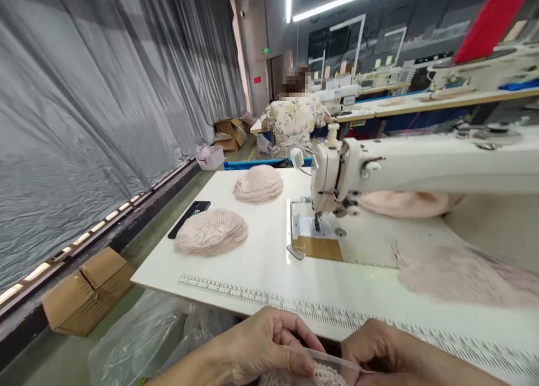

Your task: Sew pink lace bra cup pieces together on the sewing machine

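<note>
At the bottom of the view, in front of the table edge, my left hand (278, 344) pinches a piece of pale pink lace fabric (329, 375) between thumb and fingers. My right hand (374, 352) is closed on the other side of the same lace piece, its fingertips partly out of frame. Beyond my hands stands a white sewing machine (400, 164), its needle and presser foot (318, 223) over the metal plate. More pale pink lace (463, 274) lies on the table near my right arm.
Two stacks of pink lace pieces (211, 232) (259, 183) lie left of the machine, beside a black phone (189, 219). A printed ruler (269, 297) runs along the table's front. A cardboard box (88, 290) sits on the floor; a co-worker (292, 122) sits ahead.
</note>
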{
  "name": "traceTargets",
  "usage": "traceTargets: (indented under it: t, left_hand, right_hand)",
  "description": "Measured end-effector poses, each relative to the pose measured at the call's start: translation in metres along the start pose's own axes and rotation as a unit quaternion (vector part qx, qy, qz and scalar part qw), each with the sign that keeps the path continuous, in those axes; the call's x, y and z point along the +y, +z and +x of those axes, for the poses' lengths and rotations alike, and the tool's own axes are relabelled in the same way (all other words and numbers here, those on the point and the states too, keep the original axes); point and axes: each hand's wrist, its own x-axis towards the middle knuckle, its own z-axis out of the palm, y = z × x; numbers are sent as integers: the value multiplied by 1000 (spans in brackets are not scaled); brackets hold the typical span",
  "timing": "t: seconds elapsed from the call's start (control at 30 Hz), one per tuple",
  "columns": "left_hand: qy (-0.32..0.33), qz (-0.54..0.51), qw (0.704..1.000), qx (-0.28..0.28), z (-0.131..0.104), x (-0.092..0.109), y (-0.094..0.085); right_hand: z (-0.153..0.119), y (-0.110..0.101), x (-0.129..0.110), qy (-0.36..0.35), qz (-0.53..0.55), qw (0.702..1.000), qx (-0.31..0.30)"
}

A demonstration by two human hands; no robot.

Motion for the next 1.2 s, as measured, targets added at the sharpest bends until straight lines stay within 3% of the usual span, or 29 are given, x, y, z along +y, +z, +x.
traceTargets:
  t: [0.1, 0.2, 0.37, 0.57, 0.77, 0.97, 1.2]
  left_hand:
    - [1, -35, 999, -25, 1, -24, 6]
    - [-1, -32, 998, -48, 1, -36, 10]
    - [-3, -3, 999, -40, 1, -42, 15]
    - [-17, 12, 999, -33, 4, -56, 13]
    - [-51, 26, 998, -17, 5, -60, 13]
    - [-65, 11, 998, -12, 3, -63, 15]
    - [-73, -53, 996, -4, 4, -72, 14]
  right_hand:
    - [-10, 9, 4, -6, 37, 999, -26]
    - [-11, 20, 12, -12, 116, 992, -41]
    - [-8, 40, 31, -21, 194, 980, -48]
    - [-8, 47, 53, -2, 236, 971, -45]
    - [-8, 52, 62, 4, 251, 968, -13]
    - [-5, 55, 71, 14, 277, 960, -50]
    - [-2, 58, 77, 12, 282, 958, -43]
